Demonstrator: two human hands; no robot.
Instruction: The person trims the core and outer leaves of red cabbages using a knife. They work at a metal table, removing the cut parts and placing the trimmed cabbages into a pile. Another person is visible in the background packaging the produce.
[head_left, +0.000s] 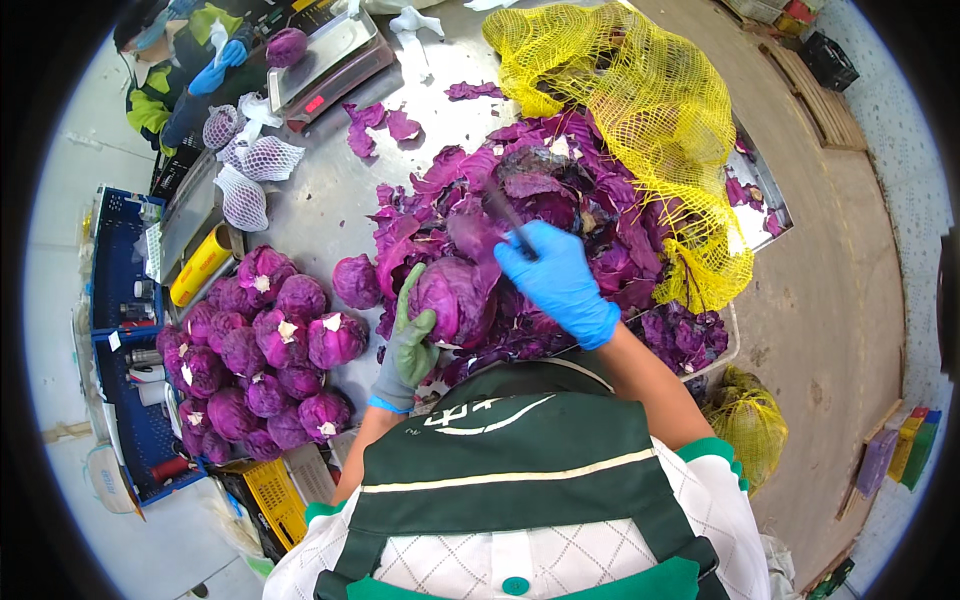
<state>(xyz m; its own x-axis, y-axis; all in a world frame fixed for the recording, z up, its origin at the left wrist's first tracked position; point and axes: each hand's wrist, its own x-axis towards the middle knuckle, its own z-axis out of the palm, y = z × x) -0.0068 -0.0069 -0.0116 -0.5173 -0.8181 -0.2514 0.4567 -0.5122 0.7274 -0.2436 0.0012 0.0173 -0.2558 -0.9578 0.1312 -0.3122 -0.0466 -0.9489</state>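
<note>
My left hand (415, 345), in a grey and green glove, holds a red cabbage (452, 301) from its left side. Above and to the right of it, my right hand (551, 274), in a blue glove, grips a knife (510, 214) whose blade is blurred. A loose purple leaf (480, 236) hangs blurred between the blade and the cabbage. Behind both hands lies a large heap of torn cabbage leaves (607, 199). One small cabbage (356, 282) sits just left of the held one. Farther left, several cabbages (262, 349) are piled together, some with pale cut stems showing.
A yellow mesh sack (660, 97) covers the heap's right side. Scales (330, 71) with a cabbage (286, 47) stand at the upper left, near a co-worker (172, 82) in blue gloves. Cabbages in white foam nets (244, 196), a yellow roll (201, 266) and blue crates (124, 322) lie left.
</note>
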